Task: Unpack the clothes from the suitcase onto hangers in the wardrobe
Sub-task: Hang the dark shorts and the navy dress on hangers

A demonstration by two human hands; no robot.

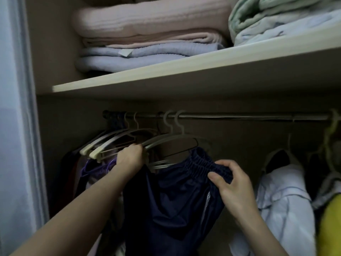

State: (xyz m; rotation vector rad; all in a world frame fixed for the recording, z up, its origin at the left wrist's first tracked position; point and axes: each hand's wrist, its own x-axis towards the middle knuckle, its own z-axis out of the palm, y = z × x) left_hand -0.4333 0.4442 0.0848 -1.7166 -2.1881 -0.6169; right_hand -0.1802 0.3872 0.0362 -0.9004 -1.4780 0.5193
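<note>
Dark navy shorts [169,196] with an elastic waistband hang in front of me inside the wardrobe. My right hand [230,183] pinches the right end of the waistband. My left hand [130,159] grips the left end of a grey hanger [166,140] hooked on the metal rail [230,116]; the left side of the waistband meets that hanger under my fingers. A second grey hanger [161,137] hangs right beside it. The suitcase is out of view.
Cream hangers [103,145] and dark and purple clothes [96,169] crowd the rail's left end. A pale blue shirt [282,200] and a yellow garment [330,228] hang at the right. Folded blankets [147,34] lie on the shelf [184,71] above.
</note>
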